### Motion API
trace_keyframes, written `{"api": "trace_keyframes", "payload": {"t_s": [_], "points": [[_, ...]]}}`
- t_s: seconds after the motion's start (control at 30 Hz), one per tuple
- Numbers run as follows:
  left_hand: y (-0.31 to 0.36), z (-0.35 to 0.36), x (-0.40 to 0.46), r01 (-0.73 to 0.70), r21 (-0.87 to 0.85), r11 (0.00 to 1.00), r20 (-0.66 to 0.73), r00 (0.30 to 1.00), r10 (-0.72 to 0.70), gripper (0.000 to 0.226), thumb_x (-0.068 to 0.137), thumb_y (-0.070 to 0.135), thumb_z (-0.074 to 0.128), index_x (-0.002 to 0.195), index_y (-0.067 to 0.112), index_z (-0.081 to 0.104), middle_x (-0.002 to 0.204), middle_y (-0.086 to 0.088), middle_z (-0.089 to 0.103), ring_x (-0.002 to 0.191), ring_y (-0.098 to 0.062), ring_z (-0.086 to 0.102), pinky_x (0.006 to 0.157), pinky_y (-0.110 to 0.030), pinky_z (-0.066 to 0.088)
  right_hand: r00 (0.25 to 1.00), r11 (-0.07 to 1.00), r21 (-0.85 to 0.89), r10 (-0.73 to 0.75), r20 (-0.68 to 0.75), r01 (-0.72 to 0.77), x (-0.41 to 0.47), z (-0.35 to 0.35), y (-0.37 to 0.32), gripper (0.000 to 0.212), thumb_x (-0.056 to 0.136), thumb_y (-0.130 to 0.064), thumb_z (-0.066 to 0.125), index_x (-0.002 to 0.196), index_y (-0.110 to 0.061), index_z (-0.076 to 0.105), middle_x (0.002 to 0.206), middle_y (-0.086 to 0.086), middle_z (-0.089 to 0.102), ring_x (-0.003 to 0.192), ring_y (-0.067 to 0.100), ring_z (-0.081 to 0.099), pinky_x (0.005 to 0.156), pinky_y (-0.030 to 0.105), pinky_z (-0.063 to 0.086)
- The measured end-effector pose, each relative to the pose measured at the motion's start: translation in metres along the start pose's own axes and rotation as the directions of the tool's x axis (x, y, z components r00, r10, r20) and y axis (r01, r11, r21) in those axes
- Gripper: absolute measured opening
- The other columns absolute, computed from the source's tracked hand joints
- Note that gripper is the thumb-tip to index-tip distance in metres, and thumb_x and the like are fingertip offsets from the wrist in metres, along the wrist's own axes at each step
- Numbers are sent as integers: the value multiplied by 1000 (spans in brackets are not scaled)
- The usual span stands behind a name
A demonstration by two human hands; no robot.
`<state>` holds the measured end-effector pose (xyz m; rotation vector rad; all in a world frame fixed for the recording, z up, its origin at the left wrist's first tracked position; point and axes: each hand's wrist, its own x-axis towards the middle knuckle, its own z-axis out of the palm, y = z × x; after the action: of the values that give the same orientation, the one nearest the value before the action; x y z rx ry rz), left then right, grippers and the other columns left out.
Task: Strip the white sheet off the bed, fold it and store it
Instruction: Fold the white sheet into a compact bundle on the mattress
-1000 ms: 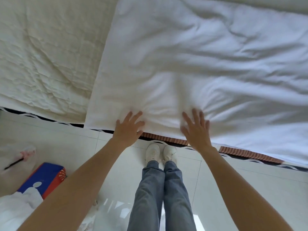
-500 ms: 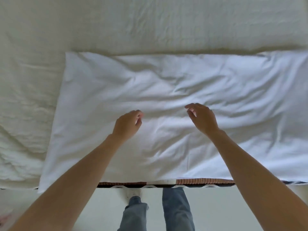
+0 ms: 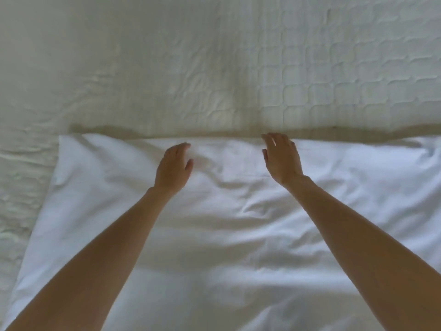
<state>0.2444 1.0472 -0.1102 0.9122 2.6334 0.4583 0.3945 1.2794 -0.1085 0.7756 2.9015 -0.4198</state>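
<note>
Both hands reach the white sheet [image 3: 238, 235], its right end cut off.

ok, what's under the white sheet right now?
The white sheet lies on the quilted mattress pad, which shows beyond its far and left edges. Under the sheet itself nothing shows. Left hand and right hand are at its far edge, fingers open.

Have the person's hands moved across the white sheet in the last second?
Yes. Both the left hand and right hand went from the sheet's near edge to its far edge, beside the bare quilted mattress.
</note>
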Motion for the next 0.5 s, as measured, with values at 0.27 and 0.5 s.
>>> {"api": "trace_keyframes", "payload": {"t_s": [0.27, 0.5], "points": [[-49, 8, 80, -149, 183, 972, -68, 984, 163, 22, 94, 23, 43, 104, 10, 57, 94, -10, 64, 94, -31, 57, 100, -42, 30, 970, 998, -13, -58, -237, 56, 56, 8, 36, 20, 95, -16, 43, 84, -3, 54, 75, 19, 61, 70, 39, 57, 63, 39, 40], [-58, 18, 101, 10, 330, 944, -114, 993, 29, 22, 94, 15, 44, 108, 12, 60, 101, -14, 61, 97, -35, 51, 83, -44, 34, 982, 984, -121, 112, -153, -131, 73, 50, 30, 41, 90, -34, 32, 92, -4, 58, 90, 20, 55, 86, 36, 50, 81, 45, 38]]}}
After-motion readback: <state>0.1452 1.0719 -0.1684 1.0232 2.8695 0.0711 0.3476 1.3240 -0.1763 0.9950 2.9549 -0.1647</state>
